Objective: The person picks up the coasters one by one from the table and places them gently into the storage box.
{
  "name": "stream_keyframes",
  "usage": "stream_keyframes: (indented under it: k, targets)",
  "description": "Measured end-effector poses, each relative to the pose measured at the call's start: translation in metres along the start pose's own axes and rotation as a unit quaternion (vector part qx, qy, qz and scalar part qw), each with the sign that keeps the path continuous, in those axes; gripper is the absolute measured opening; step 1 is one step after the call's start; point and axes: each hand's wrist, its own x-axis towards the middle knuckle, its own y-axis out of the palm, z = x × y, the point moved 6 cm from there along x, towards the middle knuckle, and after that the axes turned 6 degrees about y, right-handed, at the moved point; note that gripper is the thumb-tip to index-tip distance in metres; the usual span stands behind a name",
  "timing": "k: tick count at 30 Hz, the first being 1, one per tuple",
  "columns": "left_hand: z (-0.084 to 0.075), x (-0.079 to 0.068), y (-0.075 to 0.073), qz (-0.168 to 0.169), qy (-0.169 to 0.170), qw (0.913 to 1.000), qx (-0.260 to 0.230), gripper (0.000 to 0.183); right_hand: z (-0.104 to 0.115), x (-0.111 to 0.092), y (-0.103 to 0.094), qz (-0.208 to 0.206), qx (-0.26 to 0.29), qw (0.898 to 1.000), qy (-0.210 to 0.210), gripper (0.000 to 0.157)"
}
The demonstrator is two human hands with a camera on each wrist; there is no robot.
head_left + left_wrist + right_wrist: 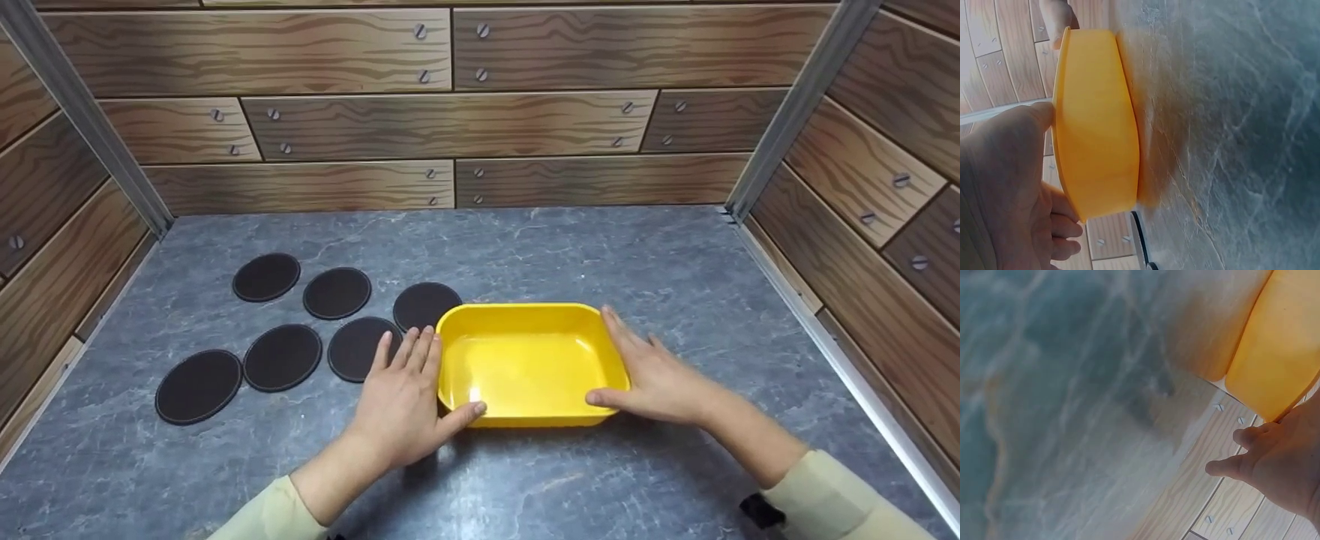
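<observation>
While the yellow tray [525, 371] stretches lengthwise between them, the left hand [403, 405] and the right hand [658, 381] both grip it by opposite short ends; black discs [283, 358] lie left of it.

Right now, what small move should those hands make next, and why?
Probably lift the left hand off the yellow tray and reach for the black disc nearest that hand. The tray holds nothing, all six visible discs lie outside it, and the right hand, at the tray's other end, could likely steady it.
</observation>
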Motion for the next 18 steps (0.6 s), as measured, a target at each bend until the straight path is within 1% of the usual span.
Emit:
stream_keyframes:
  k: [5,11,15,18]
  targets:
    - [0.000,0.001,-0.001,-0.008,-0.002,1.0000,-0.003,0.112,-0.001,-0.001,0.000,0.003,0.011,1.000,0.000,0.122]
    - [0.004,-0.001,-0.002,-0.021,-0.003,0.9996,-0.019,0.112,-0.001,-0.001,0.000,0.002,0.019,1.000,-0.002,0.122]
    - [0.013,-0.003,-0.007,-0.026,-0.007,0.9993,-0.025,0.110,0.000,-0.001,0.000,0.004,0.016,1.000,0.000,0.122]
    - [0.026,-0.005,-0.014,-0.026,-0.018,0.9990,-0.031,0.106,-0.001,-0.001,0.002,0.004,0.016,1.000,0.001,0.122]
